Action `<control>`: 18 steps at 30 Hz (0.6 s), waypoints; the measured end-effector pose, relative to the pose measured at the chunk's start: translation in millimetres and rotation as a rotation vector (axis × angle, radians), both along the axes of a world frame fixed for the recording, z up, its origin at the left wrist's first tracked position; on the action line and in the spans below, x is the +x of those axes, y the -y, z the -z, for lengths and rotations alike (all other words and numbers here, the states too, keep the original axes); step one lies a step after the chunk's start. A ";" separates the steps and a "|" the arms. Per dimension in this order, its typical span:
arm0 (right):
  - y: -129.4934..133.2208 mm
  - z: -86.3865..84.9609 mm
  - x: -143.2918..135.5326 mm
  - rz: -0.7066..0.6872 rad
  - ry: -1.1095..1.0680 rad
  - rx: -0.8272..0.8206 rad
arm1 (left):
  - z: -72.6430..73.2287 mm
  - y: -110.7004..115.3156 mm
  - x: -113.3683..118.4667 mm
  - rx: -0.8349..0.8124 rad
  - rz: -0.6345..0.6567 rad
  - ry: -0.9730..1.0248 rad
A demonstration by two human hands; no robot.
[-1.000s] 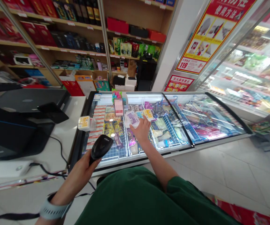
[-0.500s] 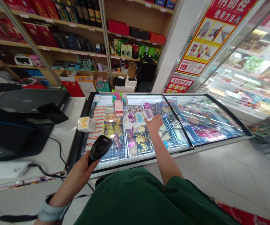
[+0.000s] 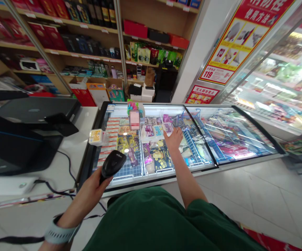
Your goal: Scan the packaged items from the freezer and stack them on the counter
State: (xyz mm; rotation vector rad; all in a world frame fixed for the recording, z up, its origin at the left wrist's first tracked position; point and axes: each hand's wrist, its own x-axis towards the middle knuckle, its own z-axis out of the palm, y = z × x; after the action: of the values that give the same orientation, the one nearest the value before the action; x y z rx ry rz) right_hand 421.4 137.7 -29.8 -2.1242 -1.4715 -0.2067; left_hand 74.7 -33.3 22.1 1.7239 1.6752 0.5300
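A black handheld scanner (image 3: 113, 163) is gripped in my left hand (image 3: 95, 186), its head pointing up and right over the freezer's near left part. My right hand (image 3: 174, 137) rests with fingers spread at the right end of a row of small clear boxes on the glass. One box has a purple label (image 3: 148, 131), the one beside it a blue label (image 3: 158, 130), and another purple-labelled box (image 3: 168, 128) touches my thumb side. Separately, a yellow-labelled box (image 3: 95, 136) sits at the freezer's left edge beside another clear box.
The glass-topped freezer (image 3: 163, 176) spans the middle. On its far side stand a blurred pink card (image 3: 134, 120) and a colourful ornament (image 3: 132, 105). To the left, a counter (image 3: 84, 129) bears a black machine (image 3: 12, 146), a white box (image 3: 10, 185) and cables.
The whole view has shifted slightly, so things appear a little further right. Both hands keep nearly the same places, with the scanner still in my left hand.
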 end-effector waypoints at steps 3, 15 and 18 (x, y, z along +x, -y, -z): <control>4.1 -10.0 -13.6 -0.124 0.037 0.046 | -2.9 2.9 -2.6 0.011 -0.021 0.001; -7.5 18.0 -183.7 -0.636 -0.637 -0.259 | 2.5 29.6 -39.0 0.032 -0.195 0.063; -13.4 39.9 -232.8 -0.641 -0.778 -0.452 | 7.5 38.6 -51.5 0.042 -0.237 0.080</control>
State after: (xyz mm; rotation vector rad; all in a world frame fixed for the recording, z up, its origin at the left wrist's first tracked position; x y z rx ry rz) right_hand 188.5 151.1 -69.7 -1.5806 -1.6614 1.1379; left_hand 23.2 -71.9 14.6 1.5201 1.8325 0.7375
